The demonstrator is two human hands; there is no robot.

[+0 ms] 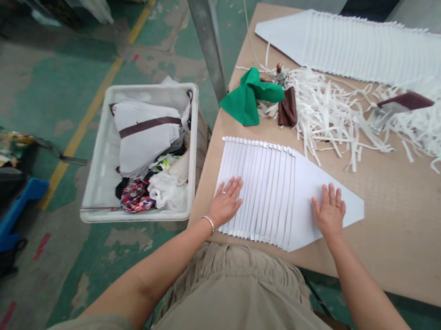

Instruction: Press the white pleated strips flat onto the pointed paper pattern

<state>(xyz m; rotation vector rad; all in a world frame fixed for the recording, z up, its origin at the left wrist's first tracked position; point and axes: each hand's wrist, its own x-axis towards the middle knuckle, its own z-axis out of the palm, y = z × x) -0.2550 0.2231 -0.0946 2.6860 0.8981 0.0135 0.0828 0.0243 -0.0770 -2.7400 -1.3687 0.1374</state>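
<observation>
At the near-left corner of the tabletop (397, 229): work sits here, close to the front edge.
Fanned stack: white sheets (273, 193) overlapped in even steps, pointed end twd the right, flat on the wood.
L hand (226, 202): open, palm down on the stepped left part, fingers spread; grips nothing.
R hand (329, 210): open, flat on the plain top sheet nr the point; grips nothing.
Doing it well (judgement): press evenly w/ both palms, keep steps parallel, don't drag or the fan skews; watch the front edge overhang.
Behind: loose white strips (331, 114), green cloth (253, 97), longer fanned row (379, 50) along the far edge.
Off the left edge: white bin (97, 171) on the floor, holding cloth scraps.
</observation>
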